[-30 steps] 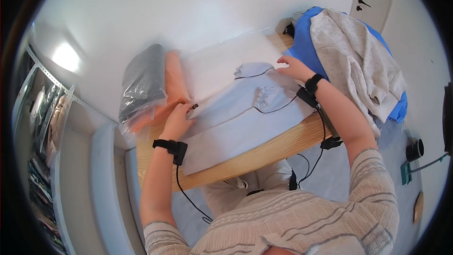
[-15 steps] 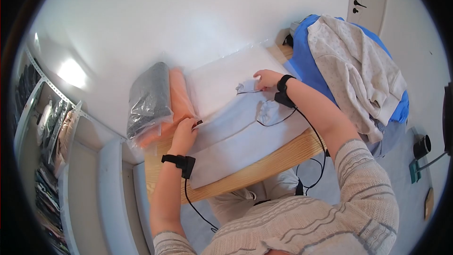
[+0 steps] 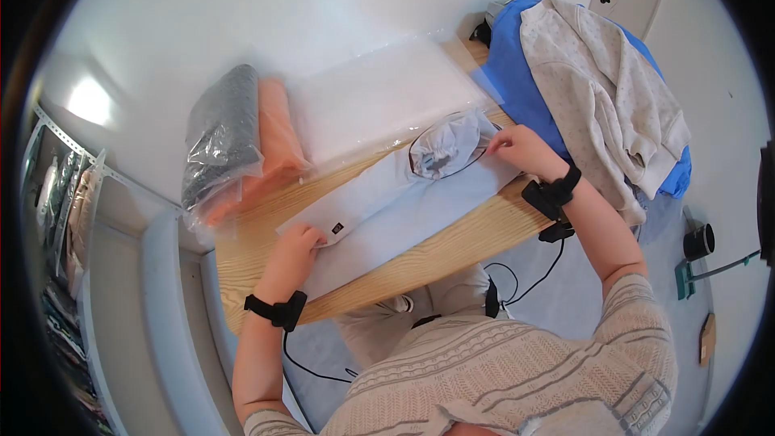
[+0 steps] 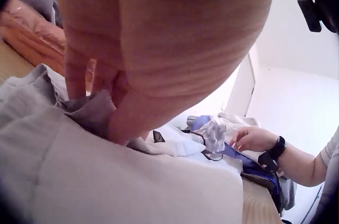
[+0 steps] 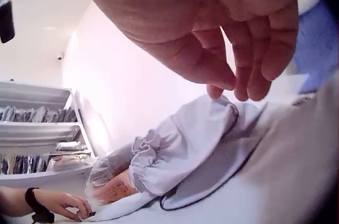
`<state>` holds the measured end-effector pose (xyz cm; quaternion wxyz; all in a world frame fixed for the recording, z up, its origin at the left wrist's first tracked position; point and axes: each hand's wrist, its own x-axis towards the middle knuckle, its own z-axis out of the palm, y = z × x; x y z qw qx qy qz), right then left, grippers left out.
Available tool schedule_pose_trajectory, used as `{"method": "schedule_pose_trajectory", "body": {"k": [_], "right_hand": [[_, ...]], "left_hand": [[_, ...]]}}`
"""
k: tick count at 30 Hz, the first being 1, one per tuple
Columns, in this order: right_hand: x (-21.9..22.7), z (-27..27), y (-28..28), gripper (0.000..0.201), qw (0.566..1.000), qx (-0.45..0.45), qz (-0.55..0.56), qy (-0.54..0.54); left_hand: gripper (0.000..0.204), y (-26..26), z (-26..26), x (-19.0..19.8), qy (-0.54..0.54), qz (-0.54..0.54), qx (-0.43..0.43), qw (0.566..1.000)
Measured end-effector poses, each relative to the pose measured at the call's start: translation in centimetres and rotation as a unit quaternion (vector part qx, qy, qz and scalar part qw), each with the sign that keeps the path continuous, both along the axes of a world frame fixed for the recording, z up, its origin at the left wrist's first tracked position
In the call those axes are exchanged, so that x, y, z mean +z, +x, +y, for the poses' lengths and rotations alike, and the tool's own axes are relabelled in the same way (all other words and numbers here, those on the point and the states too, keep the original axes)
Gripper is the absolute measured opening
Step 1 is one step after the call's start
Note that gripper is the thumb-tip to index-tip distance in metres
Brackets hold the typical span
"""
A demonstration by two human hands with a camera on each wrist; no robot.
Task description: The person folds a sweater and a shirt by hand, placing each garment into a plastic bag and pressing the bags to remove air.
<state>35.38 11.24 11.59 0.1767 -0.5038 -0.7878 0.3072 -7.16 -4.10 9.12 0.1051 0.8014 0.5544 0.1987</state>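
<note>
Wooden bench [image 3: 238,265], pale garment [image 3: 379,210] laid out between my left fingers [image 4: 77,78] and right fingers [image 5: 243,73], each pinching its cloth. Likely light, limp, easily creased; I'd grip full edges beside the fingers.

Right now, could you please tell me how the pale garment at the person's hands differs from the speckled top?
The pale garment lies folded in a long strip, while the speckled top is loosely heaped. The pale garment looks mostly plain; the speckled top has small dots. Both are light-coloured cloth.
</note>
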Motion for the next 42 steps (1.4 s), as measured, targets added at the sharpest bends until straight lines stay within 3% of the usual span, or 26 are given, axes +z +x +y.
{"method": "schedule_pose_trajectory", "body": {"k": [4, 5, 6, 7, 9, 10, 13, 15, 17, 19, 21, 23, 25, 26, 28, 32, 34, 36, 38, 39, 42], "right_hand": [[2.1, -1.1, -2.2, 0.039, 0.994, -0.090, -0.001, 0.065], [1.9, -0.8, -3.1, 0.044, 0.974, 0.003, 0.010, 0.226], [1.7, -0.5, -3.8, 0.050, 0.919, 0.095, 0.020, 0.381], [1.3, -0.1, -4.6, 0.050, 0.918, 0.092, 0.022, 0.384], [0.1, 1.0, -5.8, 0.052, 0.852, 0.139, -0.099, 0.495], [-0.3, 1.6, -5.5, 0.040, 0.897, 0.159, -0.170, 0.375], [-0.8, 2.0, -5.1, 0.031, 0.874, 0.153, -0.253, 0.385], [-1.4, 0.8, -4.4, 0.022, 0.872, 0.148, -0.259, 0.387], [-3.9, -0.3, -3.3, 0.020, 0.904, 0.185, -0.193, 0.332], [-6.4, -1.0, -2.5, 0.020, 0.900, 0.179, -0.160, 0.364], [-3.2, -2.5, -3.1, 0.024, 0.903, 0.182, -0.238, 0.309], [-1.3, -3.0, -4.8, 0.026, 0.922, 0.156, -0.220, 0.279], [-1.0, -3.2, -6.6, 0.026, 0.970, 0.092, 0.040, 0.222], [-1.3, -3.4, -7.6, 0.026, 0.970, 0.091, 0.040, 0.220], [-2.9, -4.0, -8.9, 0.031, 0.932, 0.113, -0.085, 0.334], [-6.2, -4.7, -7.2, 0.042, 0.913, 0.186, -0.163, 0.324], [-4.1, -2.6, -6.1, 0.041, 0.958, 0.258, 0.051, 0.114], [-2.0, 0.1, -4.1, 0.039, 0.984, 0.146, 0.074, 0.066], [1.1, 0.6, -3.8, 0.043, 0.993, 0.002, 0.035, 0.109], [-0.7, 2.5, -2.9, 0.048, 0.963, 0.032, 0.020, 0.268], [-2.7, 5.0, -1.8, 0.042, 0.968, 0.043, -0.035, 0.246]], "left_hand": [[0.017, -0.1, -0.2, -0.9, -0.027, -0.006, 0.000, 1.000], [0.017, -0.1, -0.2, -1.0, -0.027, -0.004, -0.001, 1.000], [0.017, -0.1, -0.1, -1.0, -0.025, -0.009, -0.002, 1.000], [0.018, -0.1, 0.0, -1.0, -0.023, -0.012, -0.002, 1.000], [0.017, -0.3, -0.1, -1.4, -0.012, -0.002, -0.001, 1.000], [0.016, -0.4, -0.1, -1.5, -0.004, 0.004, 0.002, 1.000], [0.017, -1.2, -0.4, -1.7, -0.035, 0.042, 0.046, 0.997], [0.016, -2.0, -0.7, -1.9, -0.037, 0.020, 0.055, 0.998], [0.015, -2.0, -1.4, -2.0, -0.045, -0.002, 0.061, 0.997], [0.021, -1.7, -2.1, -0.5, -0.018, 0.045, 0.042, 0.998], [0.026, 0.4, -2.4, 1.9, -0.004, 0.047, 0.062, 0.997], [0.033, 2.3, -2.0, 2.1, 0.003, 0.048, 0.086, 0.995], [0.045, 3.4, -1.2, 1.2, 0.063, 0.037, 0.019, 0.997], [0.045, 3.9, -1.4, 0.8, 0.060, 0.037, 0.018, 0.997], [0.056, 4.3, -1.7, 0.0, -0.092, 0.103, 0.081, 0.987], [0.065, 2.9, -3.1, -2.3, -0.105, 0.171, 0.093, 0.975], [0.068, 3.3, -3.6, -1.7, -0.147, 0.185, 0.124, 0.964], [0.068, 3.1, -3.9, -2.1, -0.149, 0.176, 0.124, 0.965], [0.069, 3.0, -4.1, -2.2, -0.150, 0.168, 0.121, 0.967], [0.068, 3.0, -4.0, -2.2, -0.151, 0.164, 0.123, 0.967], [0.068, 3.0, -4.0, -2.2, -0.150, 0.159, 0.126, 0.968]]}}
